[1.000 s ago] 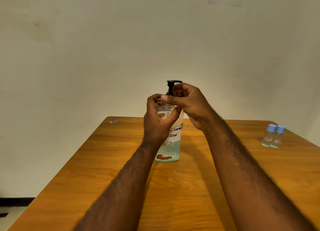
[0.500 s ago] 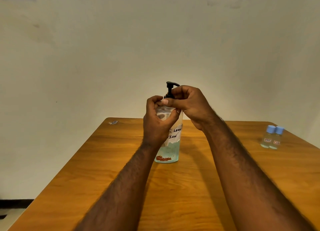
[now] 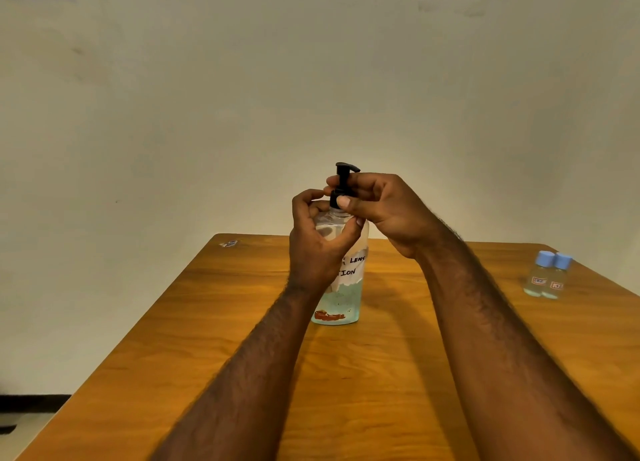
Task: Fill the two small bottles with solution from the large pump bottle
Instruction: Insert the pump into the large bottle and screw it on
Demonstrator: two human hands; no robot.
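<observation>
1. The left hand [image 3: 317, 249] has its grip closed round the shoulder of the large clear plastic pump bottle [image 3: 346, 298]. Its fingers curl behind the bottle and its thumb lies across the front.
2. The right hand [image 3: 388, 211] pinches the collar of the black pump [image 3: 343, 180] between its thumb and curled fingers. The nozzle stands clear above the knuckles.
3. The bottle stands upright near the middle of the orange-brown wooden surface [image 3: 381, 374], with pale blue-green liquid in its lower part.
4. The two small clear bottles with blue caps [image 3: 547, 280] stand capped and touching each other near the right edge, well apart from both hands.
5. The left hand hides much of the white handwritten label [image 3: 353, 266]; only "LENS" and "ION" can be read.
6. The red marks on the small bottles are too small to read.
7. A small pale scrap [image 3: 228, 243] lies at the far left corner; what it is cannot be told.
</observation>
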